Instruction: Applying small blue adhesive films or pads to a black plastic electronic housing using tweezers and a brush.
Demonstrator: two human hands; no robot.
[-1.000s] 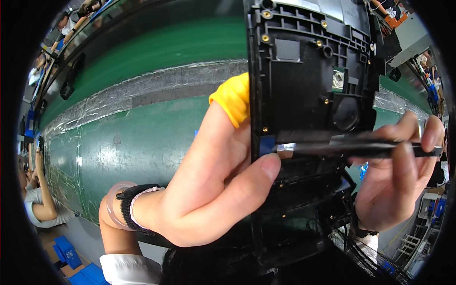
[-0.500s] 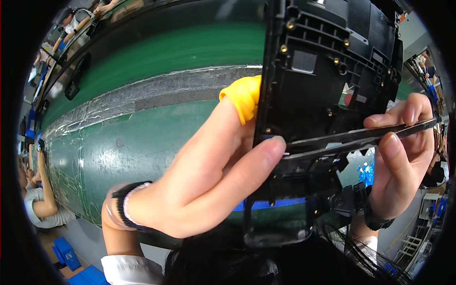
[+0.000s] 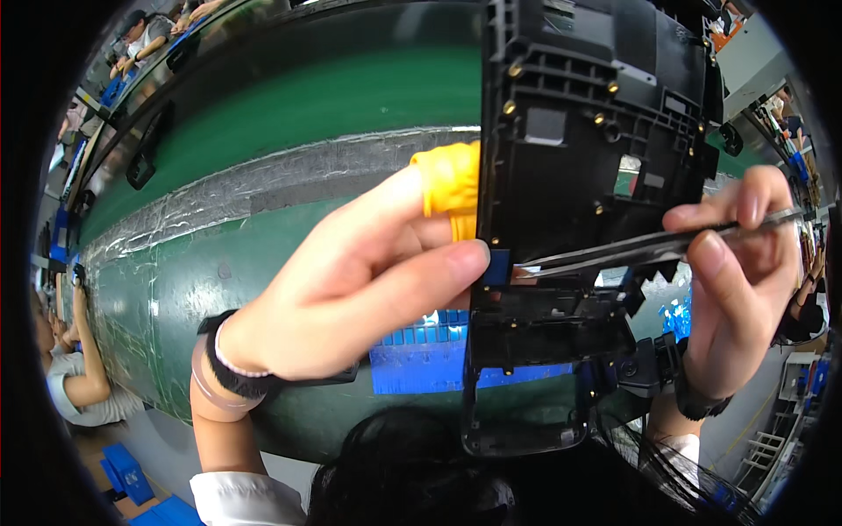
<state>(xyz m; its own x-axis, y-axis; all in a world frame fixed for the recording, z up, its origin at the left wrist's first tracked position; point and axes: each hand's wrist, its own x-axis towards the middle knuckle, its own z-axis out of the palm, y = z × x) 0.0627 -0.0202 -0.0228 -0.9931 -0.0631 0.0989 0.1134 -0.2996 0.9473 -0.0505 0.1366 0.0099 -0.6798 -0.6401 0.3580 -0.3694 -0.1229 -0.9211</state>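
A black plastic housing with ribs, cut-outs and brass inserts stands upright before me. My left hand grips its left edge, thumb in front and fingers behind; a yellow rubber covering is on the finger part that shows. Between the thumb and fingers of my right hand is a pair of dark tweezers. Their tips are at the housing's left side, by a small blue piece beside my left thumb. A tiny copper-coloured bit shows at the tips; whether they hold it I cannot tell.
Under the hands lies a green work surface with a silver tape strip across it. A blue tray sits behind the housing's lower part. Another black part lies far left. Co-workers sit along the left; blue bins stand lower left.
The housing has shifted slightly left. My left thumb has drawn back leftward, uncovering the blue piece and the tweezer tips. More of the blue tray shows. My right hand stays nearly in place.
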